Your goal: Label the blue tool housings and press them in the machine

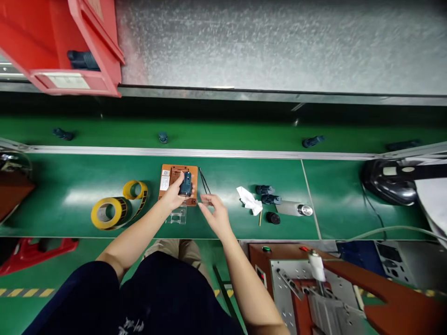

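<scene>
1. Red plastic bin (pixel 52 42) hangs at the top left, above the green bench (pixel 70 204), and a dark part (pixel 83 59) lies inside it.
2. On the left part of the bench lie two yellow tape rolls: a large roll (pixel 106 213) and a smaller roll (pixel 134 190) just behind it, joined by a strip of tape.
3. Next comes the brown fixture plate (pixel 172 174), which lies flat on the bench, with a white label (pixel 165 182) on its left side.
4. The left hand (pixel 173 193) rests on this plate and its fingers are closed around a small dark blue part (pixel 186 184), holding it on the plate.
5. A clear plastic piece (pixel 178 215) lies just in front of the plate, below the left hand.
6. Black tweezers (pixel 204 181) lie just beside the right edge of the plate.
7. The right hand (pixel 215 213) hovers near the tweezers; its fingers are loosely spread and it holds nothing.
8. Further right lie a crumpled white cloth (pixel 249 200), two dark blue parts (pixel 268 194), a black cap (pixel 273 217) and a metal cylinder (pixel 295 209), close together.
9. On the far belt (pixel 226 135) behind a metal rail, several dark parts (pixel 313 141) lie well apart.
10. At the far right stands a black glossy device (pixel 384 184).
</scene>
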Demonstrator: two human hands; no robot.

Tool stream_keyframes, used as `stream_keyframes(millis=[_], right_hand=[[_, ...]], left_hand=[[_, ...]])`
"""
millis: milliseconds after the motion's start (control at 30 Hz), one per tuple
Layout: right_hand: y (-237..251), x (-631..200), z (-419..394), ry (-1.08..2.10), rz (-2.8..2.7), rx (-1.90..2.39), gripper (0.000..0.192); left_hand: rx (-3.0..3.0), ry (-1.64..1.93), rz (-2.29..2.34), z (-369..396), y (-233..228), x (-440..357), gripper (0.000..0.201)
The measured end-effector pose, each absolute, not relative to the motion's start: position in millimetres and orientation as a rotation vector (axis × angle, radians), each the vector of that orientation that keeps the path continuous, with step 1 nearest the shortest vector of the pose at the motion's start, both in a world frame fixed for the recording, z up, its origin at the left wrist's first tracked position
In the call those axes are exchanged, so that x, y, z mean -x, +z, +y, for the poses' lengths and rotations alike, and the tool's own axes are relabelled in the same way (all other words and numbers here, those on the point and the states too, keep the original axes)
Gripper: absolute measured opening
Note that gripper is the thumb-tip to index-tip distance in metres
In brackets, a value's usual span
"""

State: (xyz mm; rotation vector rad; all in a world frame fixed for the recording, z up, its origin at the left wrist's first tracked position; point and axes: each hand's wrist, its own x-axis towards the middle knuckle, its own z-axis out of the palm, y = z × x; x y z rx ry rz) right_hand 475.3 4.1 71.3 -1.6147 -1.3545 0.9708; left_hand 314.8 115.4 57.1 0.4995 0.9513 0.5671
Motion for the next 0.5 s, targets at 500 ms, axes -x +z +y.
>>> stream_keyframes(millis=[500], right_hand=[[7.4,-439.5,93.6,0.996,-1.883,1.308,0.089]], left_hand=[[-0.533,0.694,1.394,-15.8,19.7,-257.7,0.059]])
